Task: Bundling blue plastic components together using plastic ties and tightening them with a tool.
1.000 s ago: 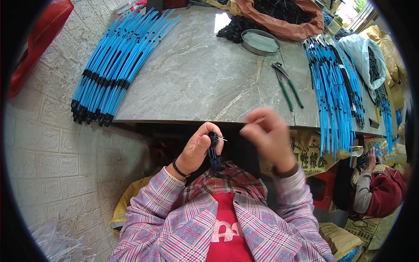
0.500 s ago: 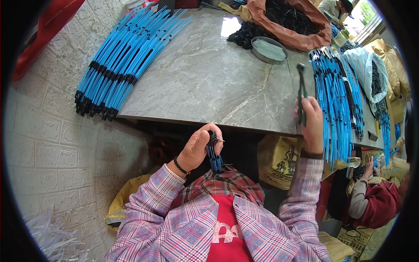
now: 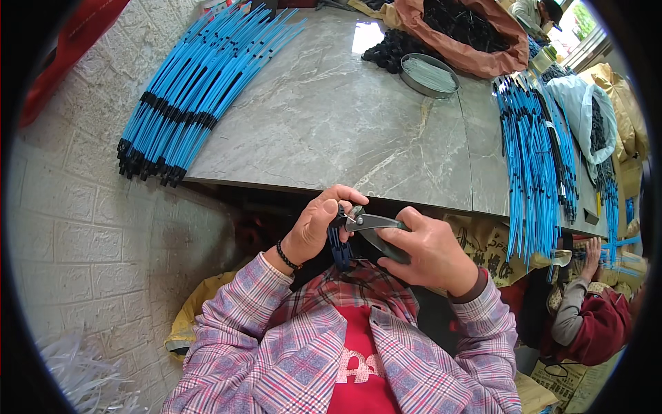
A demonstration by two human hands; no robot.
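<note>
In front of my lap, my left hand (image 3: 309,231) is closed around the black end of a small bundle of blue-and-black rods (image 3: 338,254), which hangs below the fingers. A thin metal wire stands out from that black end. Gripped in my right hand (image 3: 441,254) are metal pliers (image 3: 377,222) with dark handles. Their jaws meet the wire beside my left fingertips; whether they bite on it I cannot tell. My fingers partly hide the bundle's top.
On the grey marbled table (image 3: 310,131) lies a pile of blue rods (image 3: 183,114) at left and another (image 3: 531,165) at right. Farther back are a round tin of thin pins (image 3: 429,77), black parts (image 3: 386,52) and an orange sack (image 3: 507,55). A co-worker (image 3: 594,321) sits at right.
My right hand has brought the pliers down from above the table's right side to the wire at my left hand. My left hand keeps its hold on the bundle.
</note>
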